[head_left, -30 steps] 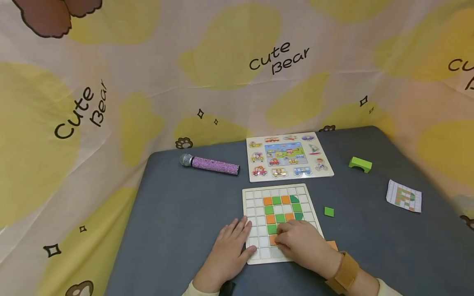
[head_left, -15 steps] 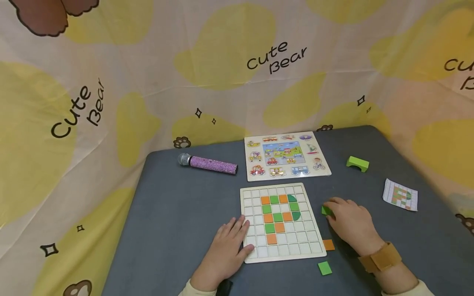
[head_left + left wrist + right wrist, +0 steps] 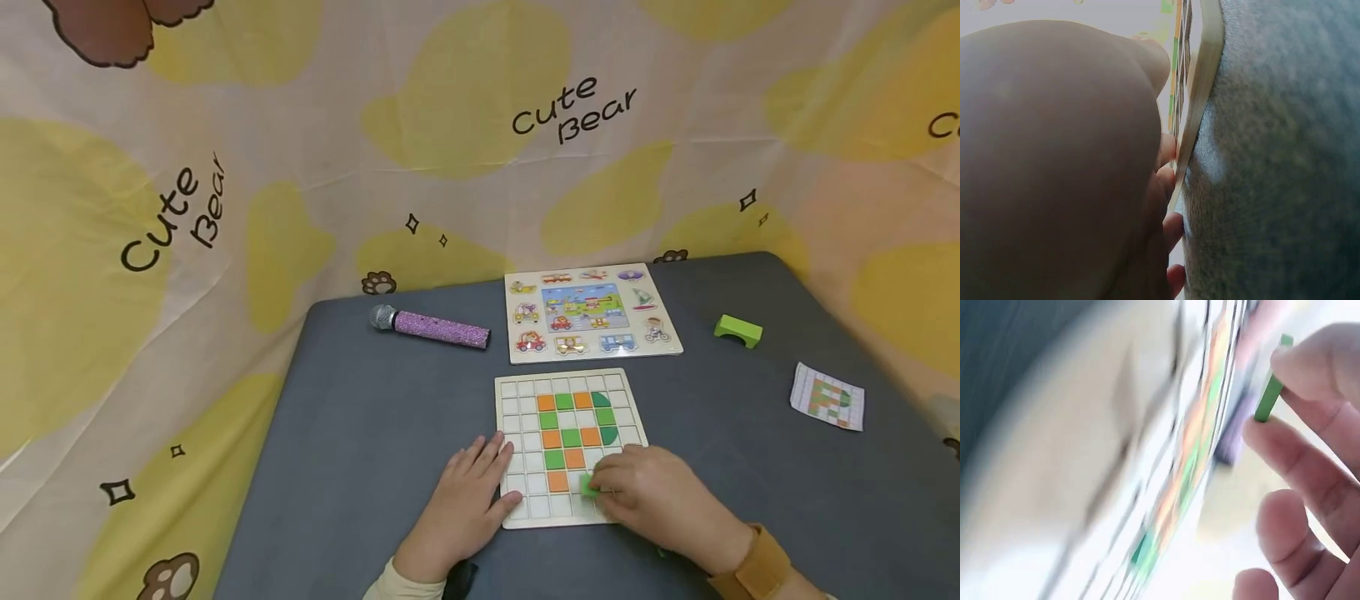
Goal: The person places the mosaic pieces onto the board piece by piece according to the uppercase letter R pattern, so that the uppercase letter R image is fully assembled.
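A white grid board (image 3: 525, 507) lies on the table, with orange, green and dark green tiles set in a pattern over its middle. My right hand (image 3: 654, 493) is above the board's lower right part. Its thumb and fingertips pinch a green square tile (image 3: 588, 485), seen edge-on as a thin green tile (image 3: 1270, 394) in the right wrist view. My left hand (image 3: 468, 502) rests at the board's left edge, fingers straight and touching the rim. In the left wrist view the back of the left hand (image 3: 1060, 162) covers much of the board.
Behind the board lies a vehicle picture puzzle (image 3: 521, 353). A glittery purple microphone (image 3: 438, 328) is at the back left. On the right are a green arch block (image 3: 738, 330) and a pattern card (image 3: 827, 397). A green tile's corner (image 3: 661, 552) shows under the right forearm.
My right hand took the green tile from the table right of the board and carried it left over the board. An orange tile now sits in the fourth patterned row. The left hand stays put.
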Demonstrator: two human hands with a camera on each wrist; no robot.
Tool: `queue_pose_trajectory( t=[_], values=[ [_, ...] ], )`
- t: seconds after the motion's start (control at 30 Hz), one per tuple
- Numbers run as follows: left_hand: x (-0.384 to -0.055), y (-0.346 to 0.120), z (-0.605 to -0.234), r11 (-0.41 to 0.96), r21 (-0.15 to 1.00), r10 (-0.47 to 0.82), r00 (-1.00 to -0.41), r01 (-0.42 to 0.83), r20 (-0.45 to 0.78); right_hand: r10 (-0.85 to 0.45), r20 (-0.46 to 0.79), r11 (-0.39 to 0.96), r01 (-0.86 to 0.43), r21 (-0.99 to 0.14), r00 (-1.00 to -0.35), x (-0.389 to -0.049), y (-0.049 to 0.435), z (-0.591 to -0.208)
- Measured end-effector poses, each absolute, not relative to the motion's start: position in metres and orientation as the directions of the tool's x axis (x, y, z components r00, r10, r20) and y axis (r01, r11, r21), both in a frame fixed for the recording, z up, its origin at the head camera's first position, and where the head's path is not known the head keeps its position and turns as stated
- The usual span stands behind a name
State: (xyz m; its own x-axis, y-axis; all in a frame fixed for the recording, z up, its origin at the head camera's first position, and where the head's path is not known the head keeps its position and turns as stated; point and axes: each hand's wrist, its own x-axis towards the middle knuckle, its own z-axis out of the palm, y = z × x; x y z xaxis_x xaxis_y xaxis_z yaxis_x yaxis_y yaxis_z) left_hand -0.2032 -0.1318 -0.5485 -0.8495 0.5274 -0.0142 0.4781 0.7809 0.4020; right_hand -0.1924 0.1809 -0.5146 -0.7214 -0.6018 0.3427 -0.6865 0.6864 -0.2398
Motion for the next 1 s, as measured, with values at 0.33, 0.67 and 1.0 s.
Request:
queue_pose_trajectory(
  t=[0.33, 0.67, 1.0],
  values=[
    [-0.206, -0.123, -0.551, 0.795, 0.355, 0.531, -0.847, 0.491, -0.017, -0.662, 0.294, 0.685, -0.716, -0.138, -0.69, -0.18, 0.141, -0.53],
    [-0.206, -0.13, -0.553, 0.805, 0.378, 0.512, -0.857, 0.457, -0.054, -0.616, 0.197, 0.732, -0.647, -0.214, -0.763, -0.179, 0.151, -0.522],
    [-0.207, -0.133, -0.56, 0.78, 0.385, 0.53, -0.848, 0.493, 0.012, -0.367, 0.145, 0.886, -0.393, -0.245, -0.919, -0.175, 0.227, -0.516]
  ],
)
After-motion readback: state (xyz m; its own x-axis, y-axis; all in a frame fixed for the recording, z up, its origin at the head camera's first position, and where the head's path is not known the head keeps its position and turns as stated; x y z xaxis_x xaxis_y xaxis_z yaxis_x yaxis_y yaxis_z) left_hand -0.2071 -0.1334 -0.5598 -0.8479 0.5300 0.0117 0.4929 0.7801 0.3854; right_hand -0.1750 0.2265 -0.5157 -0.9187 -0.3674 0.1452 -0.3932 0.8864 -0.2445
